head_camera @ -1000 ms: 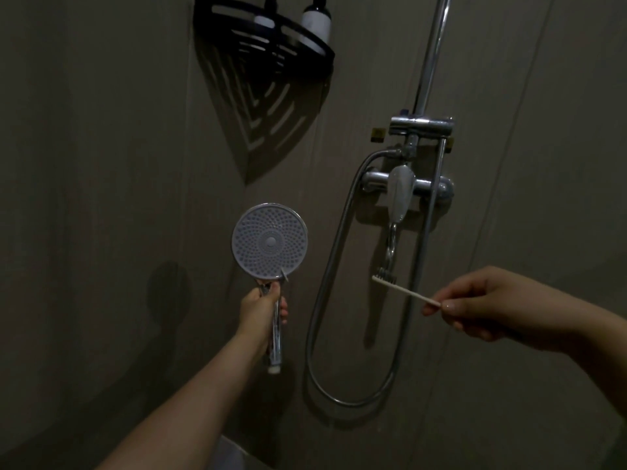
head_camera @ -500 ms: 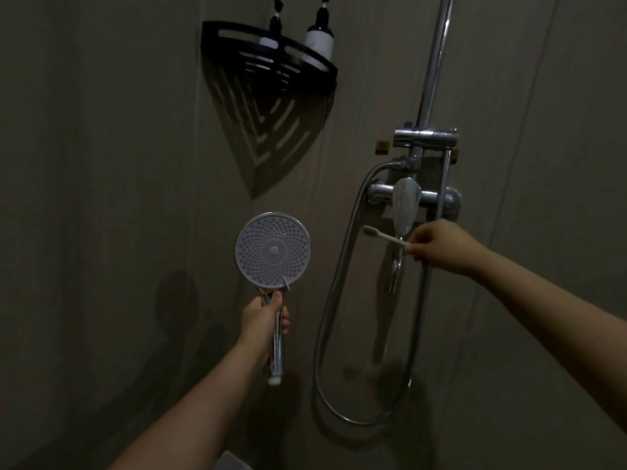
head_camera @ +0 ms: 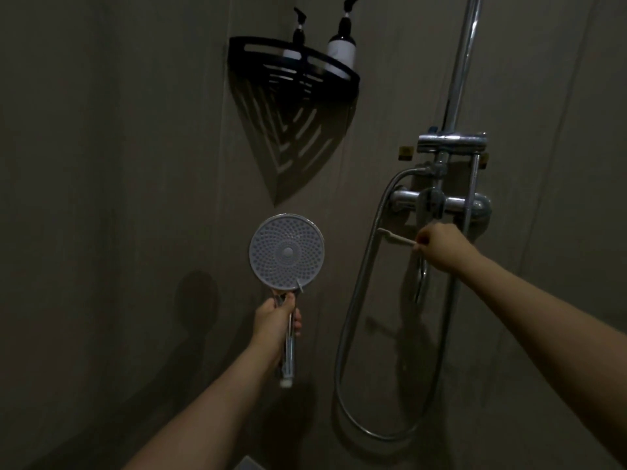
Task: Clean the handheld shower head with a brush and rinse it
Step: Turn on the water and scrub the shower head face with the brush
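The left hand (head_camera: 276, 318) is wrapped around the shiny chrome handle of the handheld shower head (head_camera: 286, 251), holding it upright near the middle of the scene, round face toward the camera. That face is a pale, matte disc dotted with rings of small nozzles around a central hub. The handle's lower end pokes out below the fist, slightly blurred.

To the right, the right hand (head_camera: 441, 244) pinches the thin, pale handle of the brush (head_camera: 395, 237), whose small head points left, just beside the ribbed metal hose (head_camera: 356, 300). The hand sits in front of the chrome mixer valve (head_camera: 441, 201), hiding the lower part of its lever; it may be touching the lever, but the dim light leaves this unclear.

The hose loops low against the smooth grey wall. Far up in the corner, a black slotted shelf (head_camera: 291, 62) carries two dark pump bottles (head_camera: 341, 45) with white labels. The chrome riser pipe (head_camera: 461, 62) is cut off at the top edge.
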